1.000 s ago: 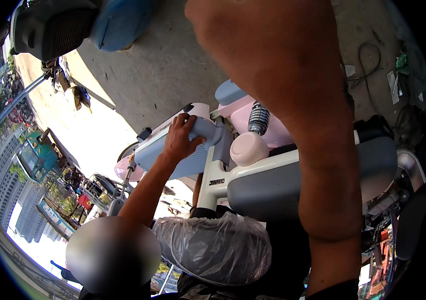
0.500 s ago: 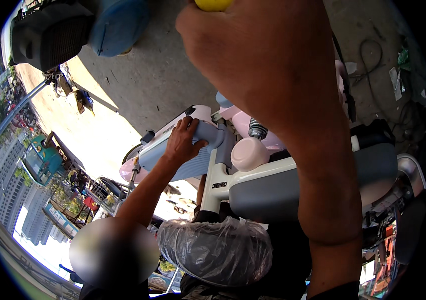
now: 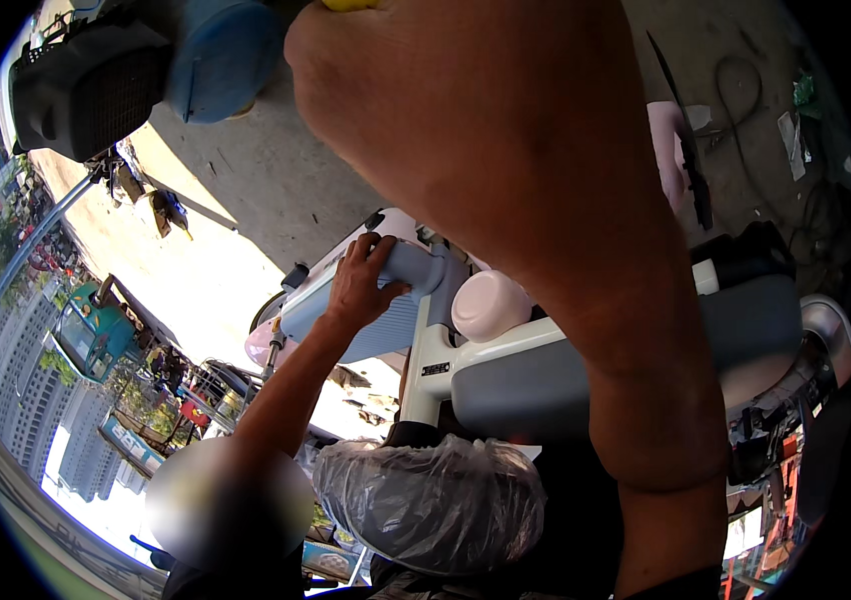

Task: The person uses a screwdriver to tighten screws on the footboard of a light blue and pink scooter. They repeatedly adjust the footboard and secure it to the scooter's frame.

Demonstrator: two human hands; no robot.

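The left hand (image 3: 358,288) lies spread, loosely open, on the blue-grey panel (image 3: 381,325) of a pink-and-white vehicle (image 3: 433,350), just off centre toward ten o'clock. Toward twelve, a yellow object (image 3: 350,4) shows beside the right hand (image 3: 436,90), whose fingers are hidden, so I cannot tell its grip. A plastic-wrapped seat (image 3: 436,505) sits at six.

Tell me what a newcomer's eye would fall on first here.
First, the right forearm and right hand, looming huge from the lower right to the top edge, where a sliver of something yellow shows. Next, the plastic-wrapped saddle at bottom centre. Then the left hand, laid on the grey-blue panel of a pink, white and grey scooter left of centre.
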